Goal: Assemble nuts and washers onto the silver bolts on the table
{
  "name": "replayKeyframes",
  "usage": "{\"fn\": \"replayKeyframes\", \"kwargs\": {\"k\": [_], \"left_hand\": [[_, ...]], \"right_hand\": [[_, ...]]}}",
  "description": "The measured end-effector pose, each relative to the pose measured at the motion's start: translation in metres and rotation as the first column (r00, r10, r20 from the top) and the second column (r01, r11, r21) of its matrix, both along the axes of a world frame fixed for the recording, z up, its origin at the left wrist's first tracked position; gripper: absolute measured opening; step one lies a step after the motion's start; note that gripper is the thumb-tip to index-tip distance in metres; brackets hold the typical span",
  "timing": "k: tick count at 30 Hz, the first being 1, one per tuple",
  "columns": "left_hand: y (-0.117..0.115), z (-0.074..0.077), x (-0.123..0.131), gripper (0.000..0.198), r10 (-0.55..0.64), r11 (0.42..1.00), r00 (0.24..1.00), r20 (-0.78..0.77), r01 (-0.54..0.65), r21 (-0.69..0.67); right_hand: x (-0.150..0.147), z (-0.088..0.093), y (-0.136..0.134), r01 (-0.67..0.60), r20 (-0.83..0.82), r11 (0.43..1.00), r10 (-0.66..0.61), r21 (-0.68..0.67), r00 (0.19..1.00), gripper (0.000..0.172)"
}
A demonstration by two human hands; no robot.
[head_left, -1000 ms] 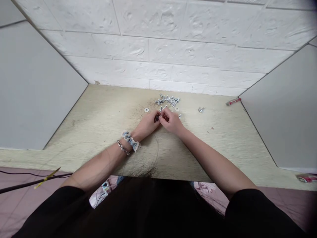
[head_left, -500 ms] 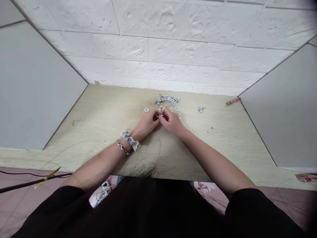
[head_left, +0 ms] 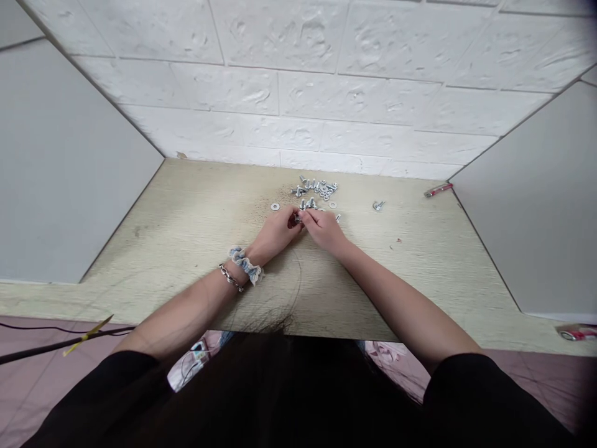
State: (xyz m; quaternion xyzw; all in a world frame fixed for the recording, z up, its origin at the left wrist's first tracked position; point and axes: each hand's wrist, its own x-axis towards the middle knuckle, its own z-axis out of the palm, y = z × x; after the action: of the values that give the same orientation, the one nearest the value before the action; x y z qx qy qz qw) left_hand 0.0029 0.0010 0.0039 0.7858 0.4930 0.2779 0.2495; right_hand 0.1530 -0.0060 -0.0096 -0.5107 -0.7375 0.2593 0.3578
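My left hand (head_left: 281, 225), with a scrunchie and a chain bracelet on its wrist, pinches a small silver bolt (head_left: 297, 218). Against it my right hand (head_left: 325, 230) is closed, thumb and fingertips together at the bolt's other end. The fingers cover most of the bolt, and whether a nut or washer is on it cannot be made out. Just beyond the fingertips stand some bolts (head_left: 311, 203). Flat washers lie on either side, a left washer (head_left: 275, 206) and a right washer (head_left: 333, 205).
Behind the hands lies a pile of bolts and nuts (head_left: 321, 188) on the pale wooden tabletop (head_left: 196, 218). To the right are a small metal piece (head_left: 379, 205) and a red-handled tool (head_left: 438, 190). A white brick-patterned wall (head_left: 308, 137) closes off the back; grey panels flank both sides.
My right hand's fingers have shifted slightly and rolled over the bolt, hiding more of it. The bolts beyond show more clearly. My left hand stays nearly still.
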Motion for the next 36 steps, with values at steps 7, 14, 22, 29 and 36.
{"fn": "replayKeyframes", "kwargs": {"k": [7, 14, 22, 29, 36], "left_hand": [[-0.0001, 0.0009, -0.0012, 0.018, 0.003, 1.000, 1.000, 0.018, -0.002, -0.021], [0.0009, -0.0018, -0.0028, 0.020, 0.010, 1.000, 1.000, 0.021, -0.009, -0.024], [0.0008, -0.0035, -0.0022, 0.018, -0.020, 1.000, 1.000, 0.012, 0.020, -0.001], [0.0021, -0.0058, -0.0017, 0.015, -0.025, 1.000, 1.000, -0.007, 0.025, 0.013], [0.0005, -0.0031, -0.0008, 0.017, -0.016, 1.000, 1.000, 0.002, 0.016, 0.011]], "right_hand": [[-0.0004, 0.0030, -0.0035, 0.028, -0.043, 1.000, -0.028, -0.011, 0.999, 0.016], [-0.0004, -0.0005, -0.0015, -0.009, -0.045, 1.000, 0.008, -0.014, 0.999, 0.009], [-0.0009, 0.0000, -0.0006, 0.018, -0.001, 0.999, -0.018, 0.035, 1.000, 0.020], [0.0012, -0.0014, 0.0017, -0.001, -0.014, 1.000, 0.001, 0.023, 1.000, 0.041], [0.0018, -0.0018, 0.0017, 0.002, -0.005, 1.000, -0.002, 0.010, 1.000, 0.042]]}}
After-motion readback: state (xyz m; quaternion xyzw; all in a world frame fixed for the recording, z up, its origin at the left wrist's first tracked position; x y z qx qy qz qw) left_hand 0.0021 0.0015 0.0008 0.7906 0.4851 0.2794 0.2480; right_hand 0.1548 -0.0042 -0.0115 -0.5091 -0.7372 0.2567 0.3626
